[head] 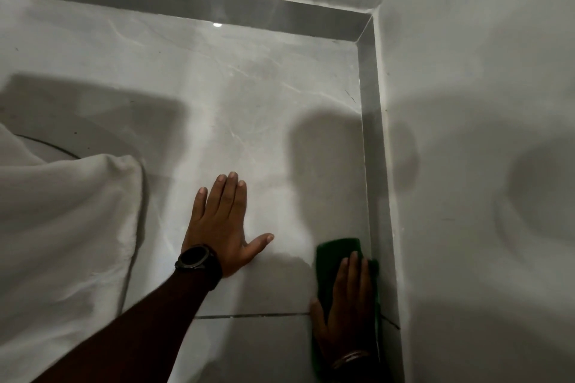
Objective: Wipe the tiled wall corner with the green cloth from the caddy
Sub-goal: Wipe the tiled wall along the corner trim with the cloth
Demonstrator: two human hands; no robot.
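The green cloth (pixel 334 253) lies flat against the grey tiled wall (pixel 249 96), right beside the vertical corner (pixel 371 140) where it meets the side wall. My right hand (pixel 345 308) presses on the cloth with flat fingers, a bangle at the wrist. My left hand (pixel 222 227), with a black watch on the wrist, rests flat on the tile to the left of the cloth, fingers apart, holding nothing. The caddy is not in view.
A white hanging fabric (pixel 62 227) covers the left side. A darker tile band (pixel 217 6) runs along the top of the wall under the ceiling. The plain side wall (pixel 482 165) stands at the right. A grout line (pixel 255 315) crosses below my left hand.
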